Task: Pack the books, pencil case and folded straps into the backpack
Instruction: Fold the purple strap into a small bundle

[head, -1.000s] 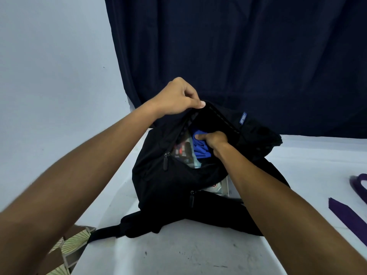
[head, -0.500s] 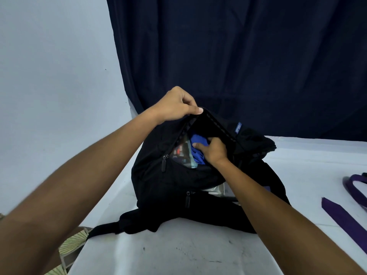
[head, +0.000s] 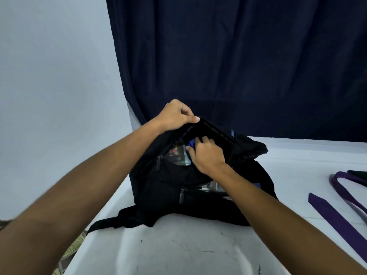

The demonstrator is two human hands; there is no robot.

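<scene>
Backpack, black, standing on the white table with its main compartment unzipped and facing the viewer. Left hand pinches the upper rim of the opening between thumb and curled fingers, lifting it. Right hand reaches into the opening, its fingers curled around a blue folded strap lodged inside beside a book with a glossy cover. Purple straps lie flat on the table, well apart to the right of the backpack. Dark blue curtain hangs behind the table.
</scene>
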